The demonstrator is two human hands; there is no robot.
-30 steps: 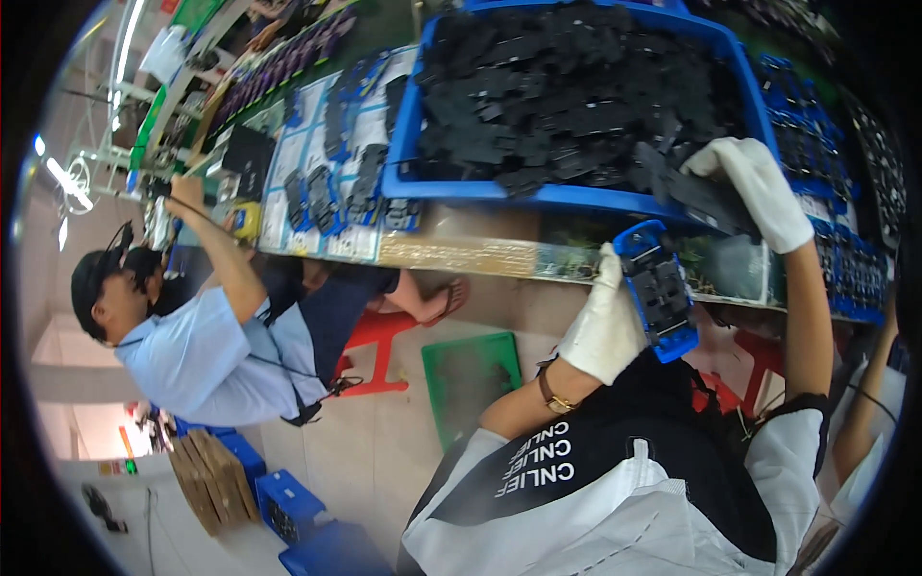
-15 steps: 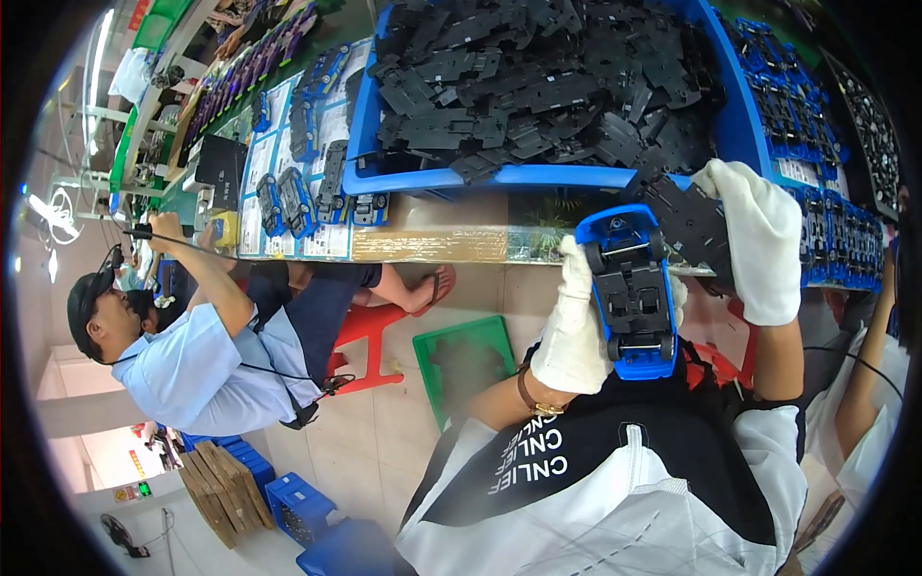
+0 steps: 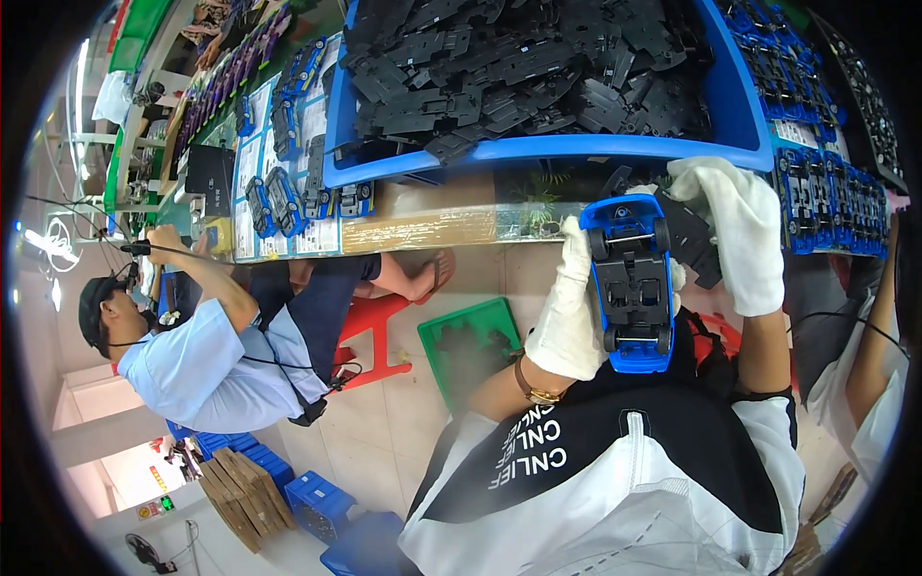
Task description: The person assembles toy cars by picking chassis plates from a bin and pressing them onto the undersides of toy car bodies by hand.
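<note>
A blue toy car (image 3: 631, 288) is turned with its black underside and wheels toward me, front end pointing away. My left hand (image 3: 569, 322), in a white glove, is closed round it from the left, with fingertips showing at the car's right side. Gloved in white too, my right hand (image 3: 741, 230) pinches a flat black plastic chassis plate (image 3: 693, 240) just right of the car. Part of that plate is covered by my fingers and glove. Both hands are in front of the table edge, below a large blue bin.
The blue bin (image 3: 576, 146) holds a heap of black chassis plates (image 3: 499, 77). Blue car bodies stand in rows at right (image 3: 831, 202), and several cars (image 3: 279, 202) at left. A co-worker (image 3: 202, 365) sits left near a red stool (image 3: 370, 336); a green tray (image 3: 471, 350) lies on the floor.
My right hand has come left with the chassis plate, nearer the car. My left hand keeps its hold on the car. The whole view has shifted slightly.
</note>
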